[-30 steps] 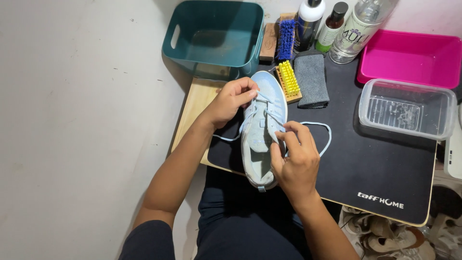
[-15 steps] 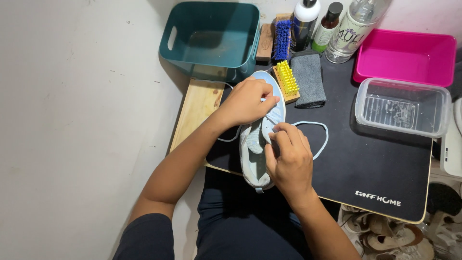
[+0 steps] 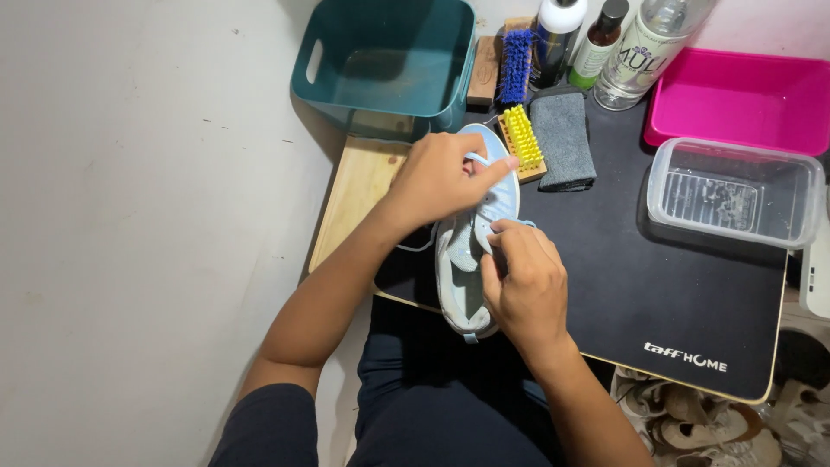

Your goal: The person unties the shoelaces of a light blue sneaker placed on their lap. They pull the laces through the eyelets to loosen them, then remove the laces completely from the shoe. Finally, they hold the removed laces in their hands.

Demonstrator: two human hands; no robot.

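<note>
nearest to us we see our dark trousers [image 3: 432,406] and both bare forearms reaching forward over a black mat [image 3: 657,285] that covers most of a wooden board [image 3: 359,186]. our right hand [image 3: 523,285] lies over the middle of a pale blue shoe [image 3: 467,259], its fingers curled and pinching a light blue lace [image 3: 512,223] near the eyelets. the shoe lies on the mat's left edge, heel toward us and toe pointing away. just beyond, our left hand [image 3: 441,177] rests over the front of the shoe, fingers closed around another stretch of the same lace, with the forefinger stretched out toward the right. a loop of lace hangs off the shoe's left side.

past the toe, a yellow-bristled brush [image 3: 524,143] lies touching a folded grey cloth [image 3: 562,143]. to the right sits a clear plastic tub [image 3: 735,190], and behind it a pink tray [image 3: 743,99]. at the far edge stand a teal basket [image 3: 389,60], a blue-bristled brush [image 3: 516,65], beside it a wooden brush [image 3: 484,69], and three bottles [image 3: 596,43] close together.
</note>
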